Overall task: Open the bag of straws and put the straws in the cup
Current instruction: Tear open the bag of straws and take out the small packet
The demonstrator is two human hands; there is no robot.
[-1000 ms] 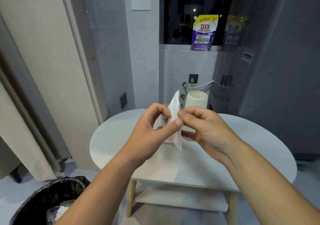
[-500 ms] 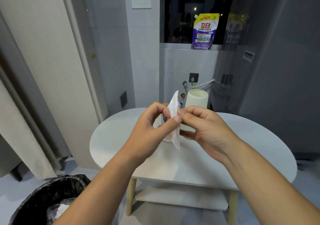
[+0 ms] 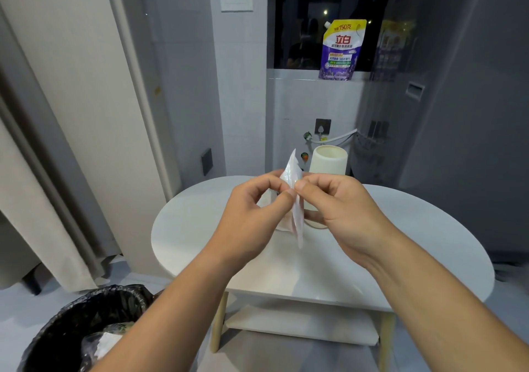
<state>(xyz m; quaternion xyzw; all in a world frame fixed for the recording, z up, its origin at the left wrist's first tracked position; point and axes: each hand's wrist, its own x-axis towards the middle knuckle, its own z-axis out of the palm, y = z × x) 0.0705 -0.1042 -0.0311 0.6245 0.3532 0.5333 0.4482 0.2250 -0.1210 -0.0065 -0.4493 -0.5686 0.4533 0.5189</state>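
Still pinching bag [image 3: 292, 168]: left hand [image 3: 249, 222], right hand [image 3: 343, 214]; pouch [image 3: 342, 51] reads 立白 150克

Slides the thumb of the left hand [image 3: 252, 220] a short way up the bag [image 3: 292, 168], from just below the right hand's [image 3: 343, 214] fingertips [image 3: 300, 184] a second ago to level with them now, tip against tip. Draws the left forefinger in closer to the bag's upper edge. Turns the bag more edge-on to the camera, so that the lower part hanging under the pinch reads narrower than before. Lifts the right thumb slightly behind the bag.
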